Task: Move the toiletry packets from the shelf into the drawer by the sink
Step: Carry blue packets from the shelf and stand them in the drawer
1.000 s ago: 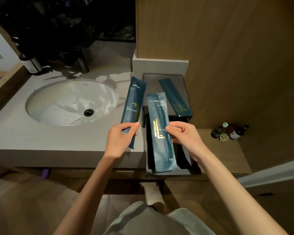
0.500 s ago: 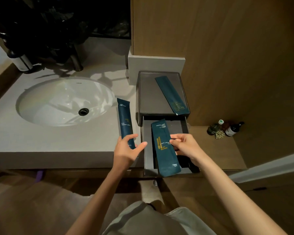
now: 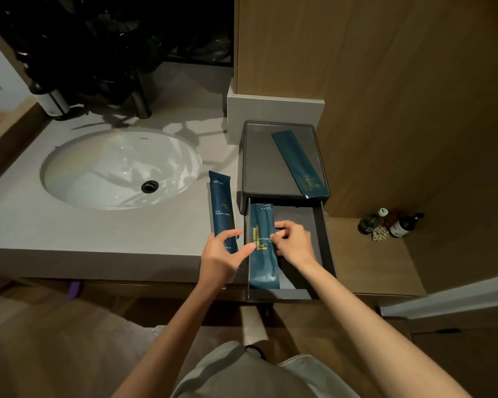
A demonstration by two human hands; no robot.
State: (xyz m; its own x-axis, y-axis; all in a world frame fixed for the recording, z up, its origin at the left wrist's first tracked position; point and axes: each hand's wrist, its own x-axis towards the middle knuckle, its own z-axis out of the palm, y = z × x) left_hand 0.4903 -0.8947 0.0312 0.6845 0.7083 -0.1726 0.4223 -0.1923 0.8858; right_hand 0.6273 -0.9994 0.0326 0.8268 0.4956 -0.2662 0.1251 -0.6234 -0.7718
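A dark teal toiletry packet (image 3: 263, 262) with gold lettering lies lengthwise in the open dark grey drawer (image 3: 326, 254) to the right of the sink. My right hand (image 3: 295, 244) pinches its right edge with curled fingers. A second teal packet (image 3: 220, 202) lies flat on the counter just left of the drawer. My left hand (image 3: 222, 254) covers its near end with fingers extended, and the thumb tip touches the packet in the drawer. A third packet (image 3: 299, 165) lies diagonally on top of the drawer box (image 3: 259, 162).
The white oval sink (image 3: 121, 168) sits left in the grey countertop, with a faucet (image 3: 140, 96) behind it. Small bottles (image 3: 391, 225) stand on a lower wooden ledge to the right. A wooden wall panel rises behind the drawer box.
Both packets came down: the left one now lies flat on the counter, no longer gripped, and the right one has been lowered to lie flat inside the drawer.
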